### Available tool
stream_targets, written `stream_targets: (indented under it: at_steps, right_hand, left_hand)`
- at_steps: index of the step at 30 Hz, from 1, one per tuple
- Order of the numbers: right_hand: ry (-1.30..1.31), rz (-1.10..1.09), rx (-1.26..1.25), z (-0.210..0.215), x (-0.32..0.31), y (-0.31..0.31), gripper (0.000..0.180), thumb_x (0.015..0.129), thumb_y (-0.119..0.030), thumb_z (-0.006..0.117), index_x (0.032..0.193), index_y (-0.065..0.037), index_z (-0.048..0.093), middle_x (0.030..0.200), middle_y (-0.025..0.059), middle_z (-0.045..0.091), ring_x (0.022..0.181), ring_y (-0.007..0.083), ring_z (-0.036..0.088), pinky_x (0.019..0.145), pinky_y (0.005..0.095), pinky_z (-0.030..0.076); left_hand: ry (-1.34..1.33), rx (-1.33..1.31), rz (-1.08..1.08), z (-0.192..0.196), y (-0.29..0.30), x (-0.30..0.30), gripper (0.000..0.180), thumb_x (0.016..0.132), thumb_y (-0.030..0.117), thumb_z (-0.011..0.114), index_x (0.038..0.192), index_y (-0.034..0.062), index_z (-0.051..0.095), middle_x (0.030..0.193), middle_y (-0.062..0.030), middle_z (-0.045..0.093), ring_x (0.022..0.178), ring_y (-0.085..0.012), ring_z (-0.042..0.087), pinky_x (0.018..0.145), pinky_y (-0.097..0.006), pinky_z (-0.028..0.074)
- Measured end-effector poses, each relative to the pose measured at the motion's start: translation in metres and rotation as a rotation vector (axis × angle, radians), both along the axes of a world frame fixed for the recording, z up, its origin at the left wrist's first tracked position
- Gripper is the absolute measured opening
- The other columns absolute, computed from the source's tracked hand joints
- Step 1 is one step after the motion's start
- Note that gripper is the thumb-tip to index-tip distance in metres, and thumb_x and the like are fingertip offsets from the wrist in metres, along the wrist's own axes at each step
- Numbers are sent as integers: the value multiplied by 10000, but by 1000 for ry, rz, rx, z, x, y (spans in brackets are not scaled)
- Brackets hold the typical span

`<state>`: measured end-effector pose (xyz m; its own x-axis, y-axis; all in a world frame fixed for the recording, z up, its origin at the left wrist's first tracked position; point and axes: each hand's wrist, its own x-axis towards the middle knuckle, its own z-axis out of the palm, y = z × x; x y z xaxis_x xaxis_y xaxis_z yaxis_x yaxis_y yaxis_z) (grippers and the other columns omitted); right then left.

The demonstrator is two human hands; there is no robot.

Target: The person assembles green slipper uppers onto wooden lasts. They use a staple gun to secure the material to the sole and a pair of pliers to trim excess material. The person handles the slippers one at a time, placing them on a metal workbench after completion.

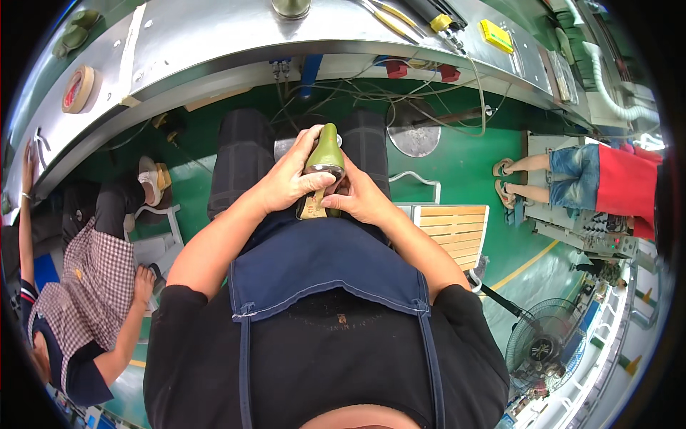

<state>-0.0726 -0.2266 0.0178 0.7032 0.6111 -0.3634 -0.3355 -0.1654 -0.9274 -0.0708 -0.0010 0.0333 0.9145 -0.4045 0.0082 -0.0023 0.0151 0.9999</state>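
Observation:
An olive-green shoe (328, 151) with a pointed toe is held over my lap, its toe toward the bench. Its dark opening and a tan inner part with printed marks face me. My left hand (289, 179) is closed round the left side, thumb across the opening. On the right side, my right hand (363, 199) grips the lower part, its thumb by the tan piece; some of its fingers are hidden behind the shoe. Another olive-green rounded piece (291, 6) stands on the bench at the top edge, partly cut off.
On the metal bench (207, 43) lie yellow-handled pliers (391, 20), a yellow box (496, 36) and a tape roll (78, 89). Cables (429, 93) hang below. A slatted wooden seat (451, 232) and a fan (543, 348) stand right. One person sits left; another stands right.

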Motion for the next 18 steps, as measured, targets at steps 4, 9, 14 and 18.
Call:
stream_targets:
  at_steps: [4, 9, 14, 18]
  right_hand:
    - [-112, -37, -16, 1, -2, 7, 1254, 726, -175, 935, 1672, -20, 127, 1404, 189, 592, 1243, 247, 624, 1072, 366, 489]
    - [-487, -4, -248, 53, 10, 18, 1207, 644, -144, 949, 1617, -9, 250, 1477, 236, 537, 1380, 371, 548, 1150, 413, 449]
    - [-1411, 70, -303, 122, 60, 42, 819, 763, -64, 780, 1514, -89, 456, 1391, 170, 575, 1282, 373, 578, 1063, 495, 484]
    - [-1868, 97, -295, 161, 100, 73, 537, 954, -221, 579, 1488, -227, 522, 1427, 90, 560, 1294, 276, 577, 1127, 560, 411]
  left_hand:
    - [-97, 136, 32, 1, -5, -7, 1032, 832, 388, 826, 1604, 13, 254, 1489, -211, 417, 1440, -368, 425, 1195, -418, 353]
    - [89, -126, -26, 27, 9, -13, 1407, 658, 659, 902, 1667, 32, 148, 1678, -196, 261, 1578, -325, 250, 1271, -434, 222]
    - [326, -479, 123, 91, 35, -12, 1328, 703, 665, 877, 1653, 14, 218, 1668, -179, 315, 1553, -304, 313, 1262, -448, 254]
    - [247, -385, 177, 152, 42, -2, 1136, 701, 448, 839, 1598, -15, 318, 1595, -164, 435, 1467, -301, 473, 1226, -456, 365]
